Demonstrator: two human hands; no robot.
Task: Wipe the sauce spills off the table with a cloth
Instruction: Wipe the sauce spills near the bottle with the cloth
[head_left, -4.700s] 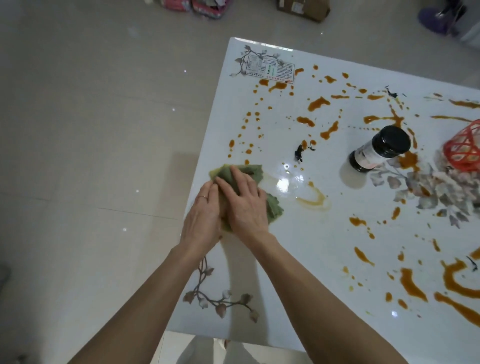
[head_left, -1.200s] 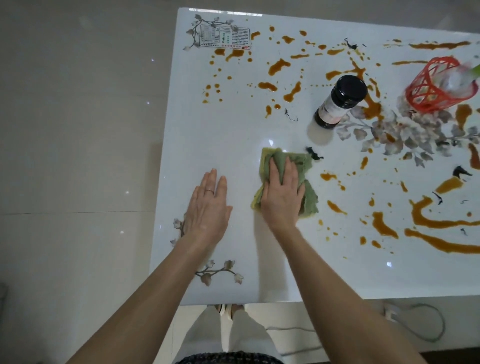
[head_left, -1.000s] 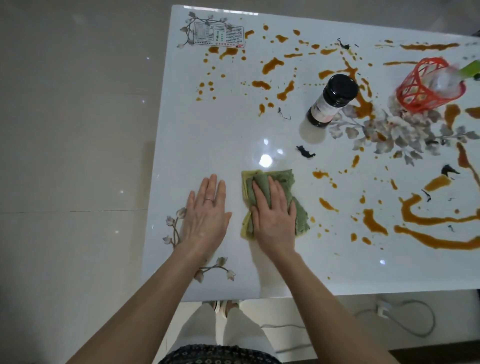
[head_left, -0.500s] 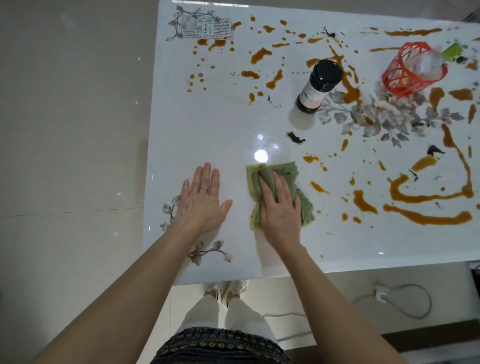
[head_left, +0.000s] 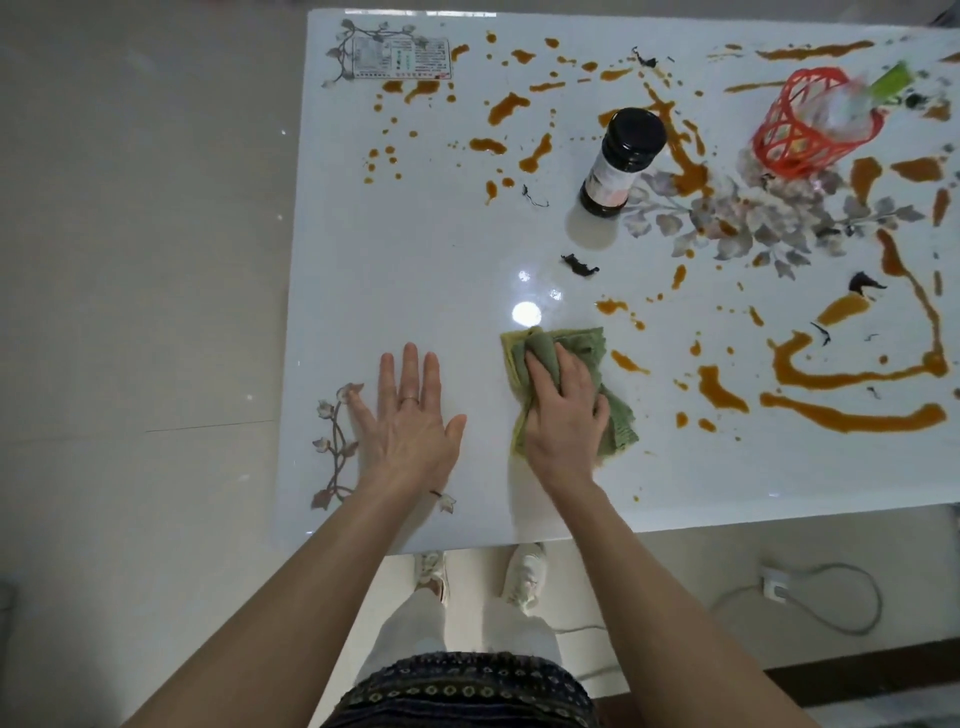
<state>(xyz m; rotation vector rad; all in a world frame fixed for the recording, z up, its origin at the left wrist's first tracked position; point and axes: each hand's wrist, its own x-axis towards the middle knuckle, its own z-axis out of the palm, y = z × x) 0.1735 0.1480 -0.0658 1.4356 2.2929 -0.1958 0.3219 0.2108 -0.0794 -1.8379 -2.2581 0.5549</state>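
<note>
Since the earlier frames, cloth (head_left: 566, 384) shifted from near the table's left edge toward the near-centre, beside uncleaned sauce spills (head_left: 852, 415). Right hand (head_left: 563, 421) presses on cloth, grip curled, bunching its fabric. Left hand (head_left: 410, 421) lies flat on white table (head_left: 395, 270), fingers spread, grip released, holding nothing. Dark bottle (head_left: 623, 161) stands upright beyond the cloth.

The worktop (head_left: 415, 270) runs past the right edge, cutting off sauce spills (head_left: 852, 418) there. The right hand (head_left: 563, 421) hides the cloth's (head_left: 587, 345) middle. The red basket's (head_left: 810, 130) contents are blurred, possibly plastic; the corner label (head_left: 401, 58) is unreadable.
</note>
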